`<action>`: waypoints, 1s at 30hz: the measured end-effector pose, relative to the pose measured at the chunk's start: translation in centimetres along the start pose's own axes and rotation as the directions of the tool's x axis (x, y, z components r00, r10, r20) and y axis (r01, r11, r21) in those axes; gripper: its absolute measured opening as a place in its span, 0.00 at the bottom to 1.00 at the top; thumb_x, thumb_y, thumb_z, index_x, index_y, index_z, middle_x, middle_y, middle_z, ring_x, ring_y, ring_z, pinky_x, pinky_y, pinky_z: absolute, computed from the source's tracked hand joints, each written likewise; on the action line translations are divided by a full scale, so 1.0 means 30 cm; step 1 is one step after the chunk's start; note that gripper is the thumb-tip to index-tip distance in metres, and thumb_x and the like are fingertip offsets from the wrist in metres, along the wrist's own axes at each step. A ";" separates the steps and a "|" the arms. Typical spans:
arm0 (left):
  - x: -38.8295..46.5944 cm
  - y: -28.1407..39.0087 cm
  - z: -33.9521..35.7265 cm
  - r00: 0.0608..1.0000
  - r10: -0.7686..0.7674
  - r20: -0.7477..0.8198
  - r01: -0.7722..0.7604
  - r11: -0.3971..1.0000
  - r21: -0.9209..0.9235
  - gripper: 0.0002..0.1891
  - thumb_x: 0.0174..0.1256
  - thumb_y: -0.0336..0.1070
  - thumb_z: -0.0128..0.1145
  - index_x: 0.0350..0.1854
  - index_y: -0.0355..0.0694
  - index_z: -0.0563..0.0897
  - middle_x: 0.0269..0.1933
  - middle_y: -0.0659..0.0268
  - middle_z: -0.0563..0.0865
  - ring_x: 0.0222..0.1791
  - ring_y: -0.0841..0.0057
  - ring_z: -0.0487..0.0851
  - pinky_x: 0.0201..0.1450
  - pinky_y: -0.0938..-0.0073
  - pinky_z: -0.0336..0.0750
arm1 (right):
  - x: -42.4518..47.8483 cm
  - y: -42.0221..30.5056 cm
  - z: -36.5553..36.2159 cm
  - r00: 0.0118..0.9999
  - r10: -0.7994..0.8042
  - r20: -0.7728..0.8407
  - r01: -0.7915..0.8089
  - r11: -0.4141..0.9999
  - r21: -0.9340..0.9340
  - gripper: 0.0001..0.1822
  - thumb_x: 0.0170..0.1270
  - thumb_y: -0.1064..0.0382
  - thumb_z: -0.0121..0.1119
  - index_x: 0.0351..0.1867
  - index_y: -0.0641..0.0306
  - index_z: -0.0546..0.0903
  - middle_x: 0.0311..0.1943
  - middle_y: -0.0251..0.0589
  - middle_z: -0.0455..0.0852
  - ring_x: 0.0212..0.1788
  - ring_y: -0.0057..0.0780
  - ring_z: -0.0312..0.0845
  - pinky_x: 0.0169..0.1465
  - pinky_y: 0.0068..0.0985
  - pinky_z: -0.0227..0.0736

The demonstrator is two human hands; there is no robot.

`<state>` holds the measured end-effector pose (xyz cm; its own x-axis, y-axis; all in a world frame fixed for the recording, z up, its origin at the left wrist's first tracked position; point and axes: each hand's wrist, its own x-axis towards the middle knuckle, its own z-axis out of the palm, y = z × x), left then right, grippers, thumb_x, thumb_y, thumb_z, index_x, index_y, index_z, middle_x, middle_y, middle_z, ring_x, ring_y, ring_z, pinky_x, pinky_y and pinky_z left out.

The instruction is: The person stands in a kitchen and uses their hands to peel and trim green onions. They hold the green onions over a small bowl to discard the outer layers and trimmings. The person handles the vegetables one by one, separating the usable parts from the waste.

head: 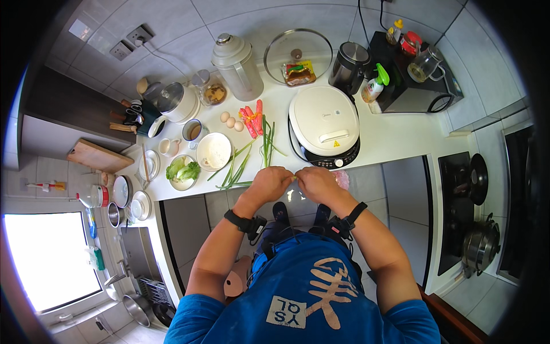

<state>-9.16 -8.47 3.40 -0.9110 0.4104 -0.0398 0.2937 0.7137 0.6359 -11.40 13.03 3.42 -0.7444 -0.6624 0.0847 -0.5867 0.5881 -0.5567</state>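
My left hand [271, 184] and my right hand [318, 184] meet fingertip to fingertip at the counter's front edge. Both pinch a small pale green piece between them, which looks like the end of a green onion. Green onions [235, 172] lie on the white counter beside my left hand, some with their stalks running up toward the red-wrapped sausages [252, 118]. Several brown eggs [231, 122] sit left of the sausages. A white plate [213, 151] with some residue and a plate with lettuce [183, 171] stand farther left. Behind my right hand is a closed white electric griddle [324, 120].
A large flask [240, 71], a glass lid [297, 38], a black kettle [350, 66] and a spray bottle [374, 86] line the back. A pink bag [342, 179] is below the counter edge. The cooktop [455, 206] is at right, the sink [137, 249] at left.
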 end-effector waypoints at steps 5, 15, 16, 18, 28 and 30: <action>-0.001 -0.005 0.003 0.999 0.050 0.015 -0.051 0.999 0.015 0.10 0.71 0.39 0.61 0.41 0.39 0.90 0.38 0.54 0.90 0.42 0.52 0.87 0.47 0.54 0.81 | -0.001 0.003 0.021 1.000 0.020 0.020 -0.021 1.000 0.012 0.09 0.66 0.62 0.61 0.33 0.64 0.87 0.32 0.52 0.89 0.36 0.55 0.86 0.43 0.48 0.81; 0.007 0.086 -0.081 0.942 0.071 -0.328 -0.141 0.971 -0.192 0.05 0.70 0.28 0.64 0.43 0.35 0.90 0.36 0.56 0.91 0.38 0.61 0.89 0.45 0.67 0.83 | -0.103 0.223 0.182 0.863 0.484 0.146 -0.505 0.835 0.218 0.15 0.67 0.56 0.60 0.29 0.64 0.89 0.31 0.55 0.90 0.38 0.54 0.88 0.44 0.46 0.81; 0.004 0.085 -0.095 0.961 -0.055 -0.270 -0.038 0.945 -0.325 0.06 0.72 0.28 0.63 0.44 0.34 0.90 0.38 0.56 0.91 0.41 0.64 0.90 0.47 0.68 0.83 | -0.148 0.279 0.214 0.857 0.490 0.161 -0.515 0.826 0.230 0.14 0.67 0.56 0.61 0.30 0.62 0.90 0.32 0.54 0.90 0.38 0.53 0.88 0.45 0.46 0.81; -0.010 0.052 -0.136 0.957 -0.275 -0.095 0.180 0.817 -0.547 0.07 0.76 0.28 0.61 0.46 0.32 0.89 0.41 0.56 0.93 0.45 0.70 0.91 0.52 0.70 0.84 | -0.221 0.338 0.251 0.855 0.496 0.153 -0.517 0.837 0.177 0.12 0.67 0.56 0.62 0.34 0.60 0.90 0.35 0.53 0.91 0.40 0.53 0.88 0.47 0.47 0.81; -0.015 -0.088 -0.189 0.814 -0.566 -0.130 0.024 0.256 -0.966 0.11 0.86 0.38 0.51 0.59 0.36 0.76 0.53 0.52 0.89 0.54 0.60 0.92 0.57 0.66 0.86 | -0.195 0.353 0.202 0.918 0.397 -0.020 -0.396 0.917 0.041 0.19 0.71 0.56 0.63 0.57 0.66 0.87 0.50 0.53 0.92 0.50 0.48 0.90 0.55 0.38 0.83; -0.015 -0.118 -0.198 0.787 -0.597 -0.155 -0.040 0.200 -0.979 0.12 0.87 0.40 0.51 0.58 0.37 0.74 0.54 0.51 0.89 0.53 0.60 0.91 0.53 0.67 0.87 | -0.145 0.284 0.138 0.871 0.464 0.160 -0.491 0.826 0.276 0.19 0.74 0.58 0.61 0.56 0.71 0.86 0.50 0.52 0.93 0.48 0.42 0.92 0.52 0.34 0.84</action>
<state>-11.51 -14.54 5.75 -0.9372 -0.1912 -0.2917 -0.1875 -0.4292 0.8835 -11.84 18.99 -5.10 -0.8699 -0.3781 -0.3166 -0.0316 0.6834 -0.7294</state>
